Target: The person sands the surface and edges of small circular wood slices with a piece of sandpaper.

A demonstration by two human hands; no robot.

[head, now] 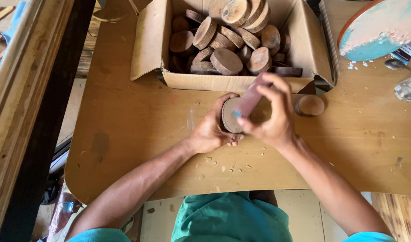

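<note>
The left hand (210, 130) is curled tight around a round wood slice (229, 115), holding it up on its edge so its flat face is turned to the other hand. The slice is above the middle of the wooden table (125, 116), near the front edge. The right hand (272, 112) is closed on a reddish sanding block (249, 99) and presses its end against the slice. A cardboard box (147, 45) full of wood slices sits at the back edge, close enough to reach. One more slice (309, 105) lies flat just beside the right hand
</note>
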